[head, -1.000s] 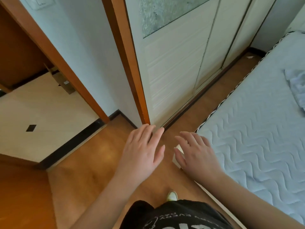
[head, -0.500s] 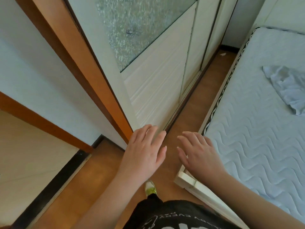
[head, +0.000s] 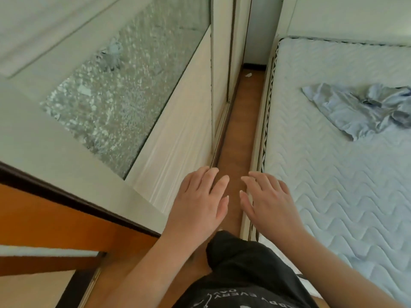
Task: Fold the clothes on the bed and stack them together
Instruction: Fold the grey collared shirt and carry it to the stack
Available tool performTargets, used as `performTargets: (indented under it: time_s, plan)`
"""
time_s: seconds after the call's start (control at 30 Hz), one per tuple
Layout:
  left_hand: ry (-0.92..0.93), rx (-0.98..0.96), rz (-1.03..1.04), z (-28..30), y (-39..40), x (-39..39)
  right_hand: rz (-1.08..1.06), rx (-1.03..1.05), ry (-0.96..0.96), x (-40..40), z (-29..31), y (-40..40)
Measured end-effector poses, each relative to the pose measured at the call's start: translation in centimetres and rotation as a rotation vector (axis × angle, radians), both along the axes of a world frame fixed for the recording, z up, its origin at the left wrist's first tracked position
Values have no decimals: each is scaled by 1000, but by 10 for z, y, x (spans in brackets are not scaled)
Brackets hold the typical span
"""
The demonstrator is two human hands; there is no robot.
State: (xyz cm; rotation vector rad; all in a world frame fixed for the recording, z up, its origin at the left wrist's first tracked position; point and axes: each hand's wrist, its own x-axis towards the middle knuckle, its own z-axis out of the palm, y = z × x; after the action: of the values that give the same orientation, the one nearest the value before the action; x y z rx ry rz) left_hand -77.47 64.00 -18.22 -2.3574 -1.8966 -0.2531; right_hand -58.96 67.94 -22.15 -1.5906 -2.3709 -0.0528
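A crumpled pale blue garment [head: 364, 110] lies on the quilted white mattress of the bed [head: 333, 174] at the right, well beyond my hands and partly cut off by the frame's right edge. My left hand [head: 200, 203] hovers over the wooden floor strip with fingers straight and spread, holding nothing. My right hand [head: 269, 203] hovers over the bed's near left edge, fingers relaxed, also empty. Both are far from the garment.
A white wardrobe [head: 178, 130] with a frosted glass panel [head: 124, 94] stands at the left. Between it and the bed runs a narrow wooden floor aisle [head: 242, 121]. An orange wooden door frame [head: 55, 223] sits at the lower left. A small white scrap [head: 248, 74] lies on the far floor.
The view has swung right and forward into the room. The doorway slid out at the left, and the bed and blue garment came further into view. Both hands stay open in front of me.
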Motion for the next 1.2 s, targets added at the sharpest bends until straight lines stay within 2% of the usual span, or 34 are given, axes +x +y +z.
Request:
performTargets:
  time_s: [0.3, 0.57, 0.67, 0.8, 1.2]
  plan:
    - [-56, 32, 63, -26, 102, 16, -54, -46, -16, -6, -6, 113]
    - [-69, -24, 89, -37, 223, 51, -92, -138, -18, 37, -3, 232]
    - [-41, -21, 28, -28, 266, 64, -103, -138, -2, 59, 7, 264]
    - [9, 11, -166, -8, 328, 89, -180, -131, 37, 92, 17, 291]
    - [68, 0, -556, 13, 492, 186, -545, -31, 122, 178, 14, 376]
